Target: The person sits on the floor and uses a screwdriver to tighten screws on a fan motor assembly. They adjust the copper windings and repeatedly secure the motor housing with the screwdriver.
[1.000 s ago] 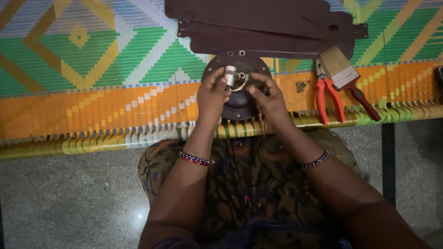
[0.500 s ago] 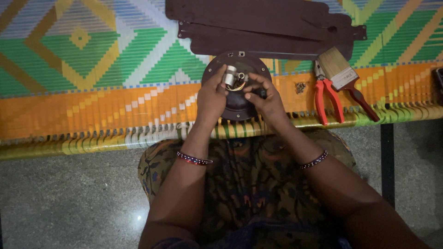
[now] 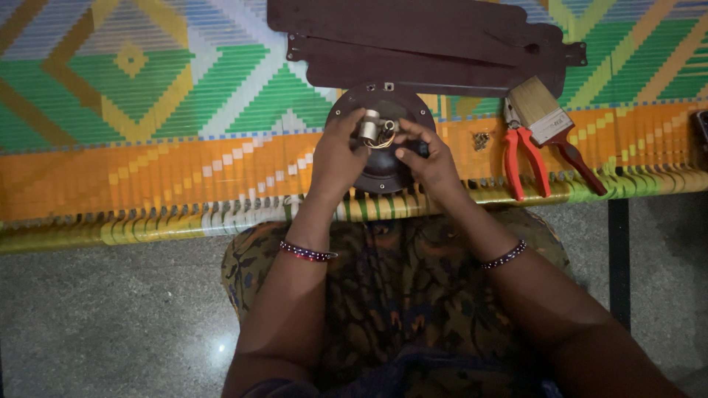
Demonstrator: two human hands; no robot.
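On the woven cot [image 3: 184, 177], our left hand [image 3: 335, 158] pinches the silver shaft [image 3: 368, 127] atop the round motor housing [image 3: 381, 169]; our right hand [image 3: 435, 158] grips its coppery wires [image 3: 383, 140] just beside. Tugging could snap them.

A cot [image 3: 184, 184] woven in green, orange, yellow and pale blue bands stood on a dark leg [image 3: 618, 258] over a speckled grey stone floor [image 3: 110, 317] catching one small light glint.

Woven cot [image 3: 147, 169], striped green, orange, white. On it: dark round motor housing [image 3: 383, 171] at near edge, brown fan blades [image 3: 420, 44] behind, red-handled pliers [image 3: 522, 156], paintbrush [image 3: 549, 121] to the right.
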